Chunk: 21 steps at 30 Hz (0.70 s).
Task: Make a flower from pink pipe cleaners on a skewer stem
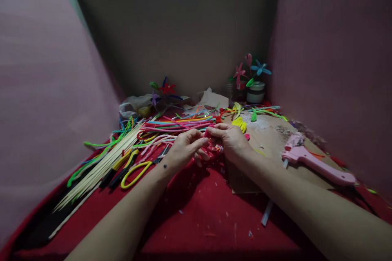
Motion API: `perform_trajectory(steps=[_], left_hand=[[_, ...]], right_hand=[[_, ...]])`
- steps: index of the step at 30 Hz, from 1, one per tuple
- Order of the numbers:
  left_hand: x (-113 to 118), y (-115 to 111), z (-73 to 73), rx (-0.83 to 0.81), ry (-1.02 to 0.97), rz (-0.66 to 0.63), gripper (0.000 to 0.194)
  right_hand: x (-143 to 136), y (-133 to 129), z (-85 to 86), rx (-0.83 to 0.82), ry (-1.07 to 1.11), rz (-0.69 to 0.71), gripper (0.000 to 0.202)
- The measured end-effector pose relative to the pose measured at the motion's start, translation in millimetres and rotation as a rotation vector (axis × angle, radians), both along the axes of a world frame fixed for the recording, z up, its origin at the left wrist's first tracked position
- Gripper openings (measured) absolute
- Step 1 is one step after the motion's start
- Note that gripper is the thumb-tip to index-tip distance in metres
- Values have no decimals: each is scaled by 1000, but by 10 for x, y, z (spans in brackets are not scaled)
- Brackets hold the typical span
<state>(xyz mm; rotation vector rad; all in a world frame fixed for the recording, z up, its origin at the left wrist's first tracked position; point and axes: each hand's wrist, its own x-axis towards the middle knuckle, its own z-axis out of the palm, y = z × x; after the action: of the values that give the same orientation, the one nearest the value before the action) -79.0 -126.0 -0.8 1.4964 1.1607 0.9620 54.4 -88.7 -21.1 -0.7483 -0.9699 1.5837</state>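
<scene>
Over the middle of the red cloth, my left hand [186, 147] and my right hand [232, 140] meet fingertip to fingertip. Both are closed in a pinch on a small deep-pink pipe cleaner [208, 132], mostly covered by the fingers. Just behind them lies a bundle of pink, blue and yellow pipe cleaners [180, 124]. Yellow-handled scissors [134, 175] lie left of my left hand, beside black-and-yellow pliers [122, 167]. Beyond my right hand are yellow looped petals [239, 124] on a cardboard sheet [266, 130].
A pink glue gun [318, 163] rests on the cardboard at right, with a glue stick [267, 212] nearer me. Thin wooden sticks [104, 163] spread at left. Pipe-cleaner flowers [260, 68] stand at the back by a jar [256, 91]. Pink sheets [333, 69] wall both sides.
</scene>
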Motion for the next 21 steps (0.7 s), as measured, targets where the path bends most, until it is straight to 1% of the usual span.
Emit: perform_trajectory(steps=[4, 9, 13, 18, 19, 21], left_hand=[[-8, 5, -19, 22, -11, 10, 16], [-21, 5, 12, -13, -27, -13, 15], [-26, 4, -3, -11, -70, -8, 16], [-12, 19, -74, 19, -141, 51, 19], [-10, 20, -74, 11, -137, 50, 19], [-19, 23, -48, -23, -117, 53, 20]], right_hand=[[4, -13, -2, 31, 7, 51, 17], [6, -7, 26, 40, 36, -6, 16], [-8, -21, 28, 73, 53, -7, 18], [-32, -60, -17, 111, -7, 128, 18], [-34, -70, -17, 111, -28, 138, 17], [-33, -89, 0, 109, -72, 117, 15]])
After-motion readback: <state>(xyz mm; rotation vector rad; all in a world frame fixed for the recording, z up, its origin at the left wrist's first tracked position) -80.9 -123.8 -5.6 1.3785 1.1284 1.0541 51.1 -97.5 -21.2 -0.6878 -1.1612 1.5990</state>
